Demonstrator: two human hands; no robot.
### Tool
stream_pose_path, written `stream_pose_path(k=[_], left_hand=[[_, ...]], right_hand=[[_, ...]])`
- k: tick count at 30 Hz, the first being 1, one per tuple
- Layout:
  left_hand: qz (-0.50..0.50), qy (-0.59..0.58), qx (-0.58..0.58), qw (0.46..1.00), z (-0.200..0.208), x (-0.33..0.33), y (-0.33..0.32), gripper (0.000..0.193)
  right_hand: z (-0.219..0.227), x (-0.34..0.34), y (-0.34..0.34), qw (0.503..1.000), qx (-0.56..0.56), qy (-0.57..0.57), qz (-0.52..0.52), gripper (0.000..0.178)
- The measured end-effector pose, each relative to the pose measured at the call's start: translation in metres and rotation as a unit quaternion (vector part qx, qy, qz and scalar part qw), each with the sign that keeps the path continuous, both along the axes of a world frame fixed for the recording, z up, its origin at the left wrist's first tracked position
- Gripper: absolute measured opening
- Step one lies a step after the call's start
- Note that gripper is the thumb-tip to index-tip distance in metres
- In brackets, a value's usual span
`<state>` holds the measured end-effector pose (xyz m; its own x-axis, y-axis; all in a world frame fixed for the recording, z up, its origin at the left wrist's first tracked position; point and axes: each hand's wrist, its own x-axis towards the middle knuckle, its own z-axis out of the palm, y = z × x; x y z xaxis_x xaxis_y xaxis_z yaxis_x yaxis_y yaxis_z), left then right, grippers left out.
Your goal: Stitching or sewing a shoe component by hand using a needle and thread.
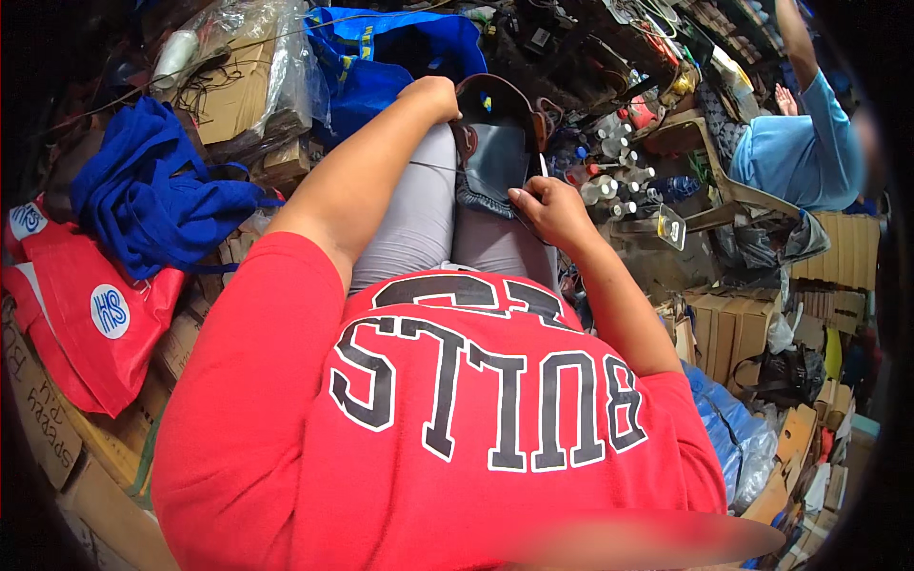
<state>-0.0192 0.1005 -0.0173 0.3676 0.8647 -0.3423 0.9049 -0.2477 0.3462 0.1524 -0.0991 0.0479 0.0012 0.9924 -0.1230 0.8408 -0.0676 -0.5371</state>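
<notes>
A dark leather piece (497, 152), shaped like a shoe upper with a brown edge and a gathered, padded-looking rim, lies across my grey-trousered thighs (405, 224). My left hand (433, 98) is closed at its far left edge, the fingertips partly hidden behind it. At its near right corner my right hand (554, 209) pinches the gathered rim between thumb and fingers. A thin pale thing (544, 165) stands just beyond the right fingers, too small to name. A thin dark line, perhaps a thread, runs from the leather over my left thigh.
Ahead stands a big blue bag (400, 43). Plastic bottles (609, 171) cluster on the right, near a person in a light blue shirt (795, 157). A blue cloth bag (157, 190) and a red bag (90, 305) lie left; cardboard (733, 333) is stacked right.
</notes>
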Motion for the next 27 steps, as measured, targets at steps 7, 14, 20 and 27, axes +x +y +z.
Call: stream_pose_path(k=[7, 14, 20, 27], left_hand=[[-0.16, -0.404, 0.179, 0.883, 0.035, -0.009, -0.1, 0.028], [-0.224, -0.404, 0.109, 0.88, 0.042, -0.01, -0.116, 0.016], [-0.3, -0.357, 0.031, 0.884, 0.031, 0.026, -0.09, 0.021], [-0.292, -0.364, -0.01, 0.884, 0.025, 0.036, -0.087, 0.025]], right_hand=[[0.007, 0.018, 0.028, 0.993, -0.111, -0.027, 0.019, 0.034], [0.014, 0.008, 0.01, 0.993, 0.077, -0.075, 0.041, 0.033], [0.011, 0.019, -0.003, 0.99, -0.117, 0.08, 0.012, 0.03], [0.006, 0.032, -0.023, 0.991, -0.028, 0.119, 0.061, 0.03]])
